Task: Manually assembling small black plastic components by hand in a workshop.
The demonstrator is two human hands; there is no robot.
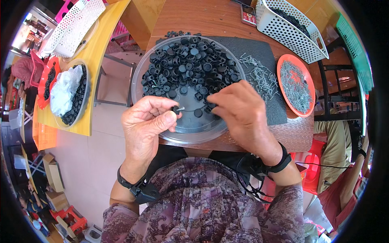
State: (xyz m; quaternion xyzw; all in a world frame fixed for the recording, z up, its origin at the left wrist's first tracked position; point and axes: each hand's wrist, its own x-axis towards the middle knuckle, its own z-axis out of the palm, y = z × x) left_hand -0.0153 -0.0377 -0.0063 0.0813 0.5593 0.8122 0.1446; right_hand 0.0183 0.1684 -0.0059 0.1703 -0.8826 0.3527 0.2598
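Note:
Between thumb and fingers, my left hand (148, 120) pinches a small black plastic cap (175, 109) with a silver screw (181, 108) sticking out of it toward the right. My right hand (241, 115) hovers over the right side of a clear round tray (190, 137), its fingers curled together at the edge of the parts. Whatever those fingers hold, if anything, is hidden. A heap of black round plastic parts (188, 65) fills the far part of the tray. One loose black cap (198, 113) lies on the tray bottom between my hands.
Loose screws (259, 77) are scattered on a dark mat (269, 52), beside an orange-red plate (308, 107) of screws. A white perforated basket (298, 38) stands far right near a phone (248, 15). A yellow table (103, 32) on the left bears more containers; another person's arm (356, 182) shows right.

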